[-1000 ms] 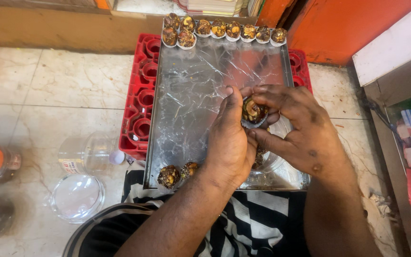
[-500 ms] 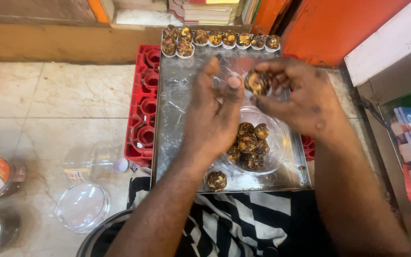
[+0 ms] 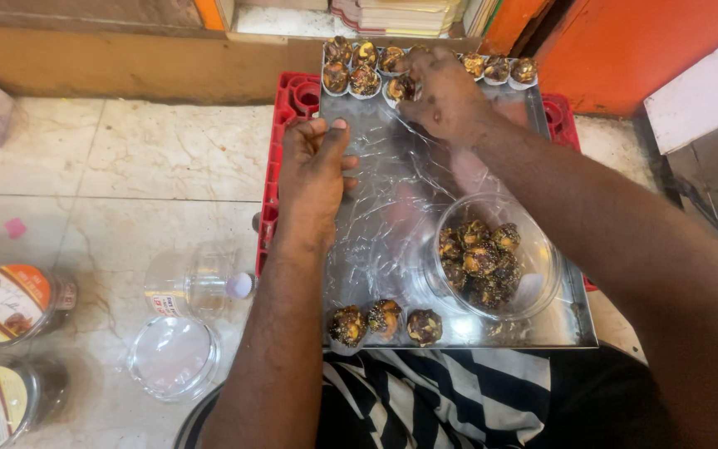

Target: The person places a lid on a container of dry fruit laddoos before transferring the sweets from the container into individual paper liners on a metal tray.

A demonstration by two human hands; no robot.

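The right hand [image 3: 442,96] has moved. A moment ago it held one sweet up over the middle of the tray [image 3: 392,208], with the left hand close by it. Now it has reached to the far end of the tray, and its fingers are bent down on a sweet in a paper cup [image 3: 399,88], in the second row by the far edge. I cannot tell if it is pinching that sweet or has just let go. So it looks like one more sweet has joined the rows [image 3: 425,62] at the back. The left hand [image 3: 313,179] has pulled away and lies on the left rim of the tray, fingers loosely curled, holding nothing. The bowl [image 3: 492,258] near the front is easy to see now and has a heap of sweets in it. Three sweets [image 3: 384,323] sit in a line at the near edge. The tray lies on a red crate [image 3: 280,150] on the floor.
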